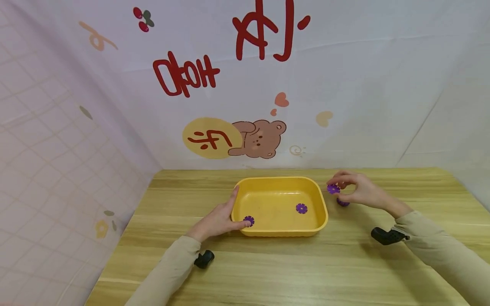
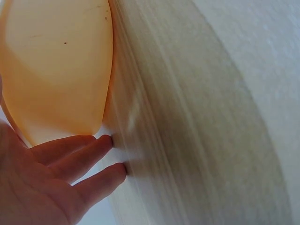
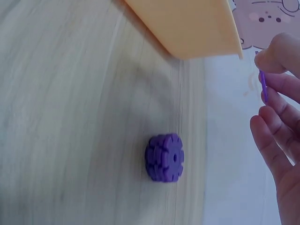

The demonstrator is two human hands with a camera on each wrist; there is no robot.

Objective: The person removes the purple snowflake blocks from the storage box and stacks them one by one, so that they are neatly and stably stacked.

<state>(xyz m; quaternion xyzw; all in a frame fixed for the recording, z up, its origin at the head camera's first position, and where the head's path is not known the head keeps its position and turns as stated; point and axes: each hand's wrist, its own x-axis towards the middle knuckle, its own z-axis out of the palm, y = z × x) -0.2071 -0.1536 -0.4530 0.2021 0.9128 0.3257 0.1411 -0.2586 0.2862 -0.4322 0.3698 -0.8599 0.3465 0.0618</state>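
Note:
A shallow yellow plastic tray sits on the table in the head view. My left hand holds its left end, thumb over the front rim and fingers along the outer wall. Inside the tray lie two flat, notched purple snowflake discs: one disc toward the right, another disc by my left thumb. To the right of the tray, my right hand pinches a single purple snowflake disc between thumb and fingers, raised above the table. Below it stands a short stack of purple discs.
The wood-grain table meets a white printed cloth at its back edge and at the left. A dark wrist mount hangs under the right sleeve, and another mount under the left.

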